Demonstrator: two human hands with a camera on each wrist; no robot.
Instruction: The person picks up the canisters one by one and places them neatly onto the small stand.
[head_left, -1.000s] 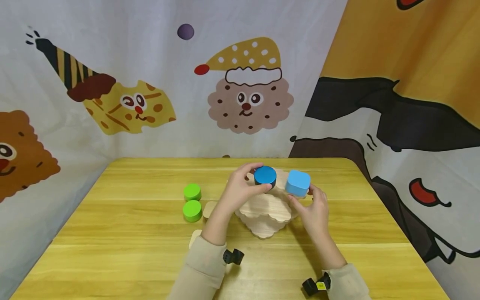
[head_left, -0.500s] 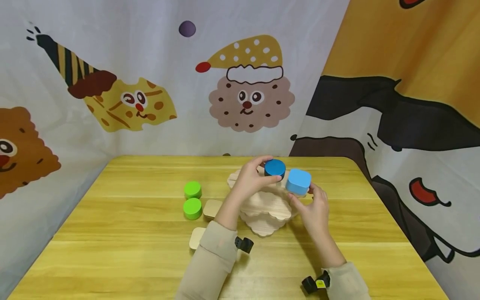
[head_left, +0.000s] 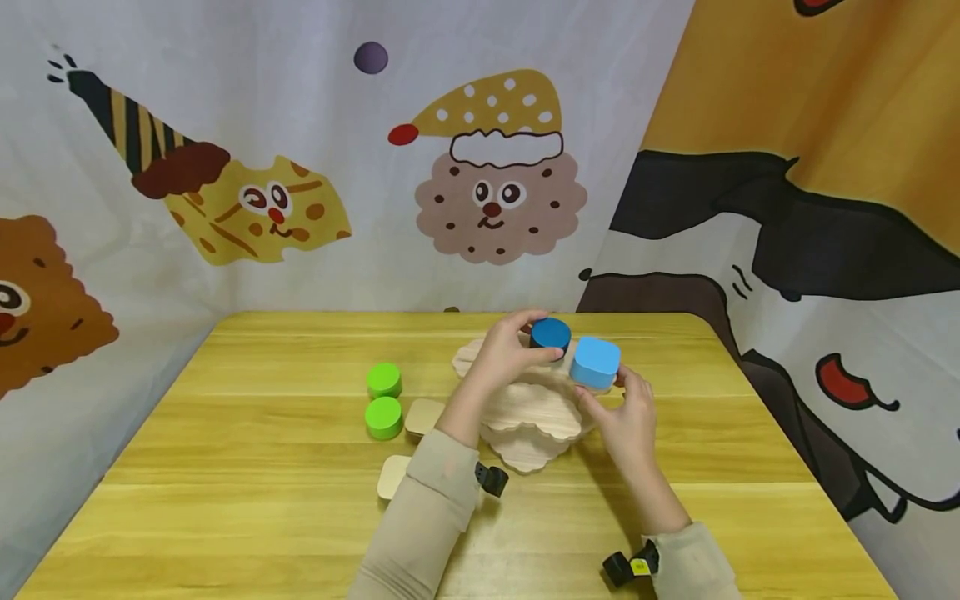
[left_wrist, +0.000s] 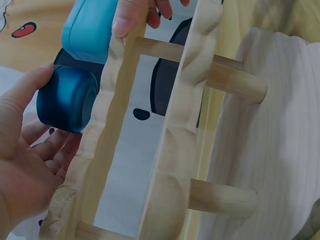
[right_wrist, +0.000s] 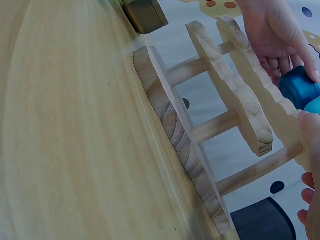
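A tiered wooden stand [head_left: 532, 412] with scalloped boards joined by dowels stands on the table. My left hand [head_left: 498, 354] pinches a dark blue round block [head_left: 551, 334] between thumb and fingers, right at the stand's top board [right_wrist: 262, 82]. Just to its right, a light blue rounded-square block [head_left: 596, 362] sits on that board. My right hand [head_left: 626, 417] grips the end of the top board beside the light blue block, thumb over the edge and fingers below. In the left wrist view, the dark blue block [left_wrist: 67, 98] lies close against the board's upper face.
Two green round blocks [head_left: 384, 417] stand left of the stand on the wooden table [head_left: 225, 467]. Two pale wooden rounded blocks [head_left: 393, 477] lie near them, one partly behind the left forearm. A printed cartoon curtain [head_left: 300, 75] hangs behind the table.
My left hand has carried the dark blue block right and slightly back, closer to the light blue block, and then nearly stopped. The right hand has stayed in place.
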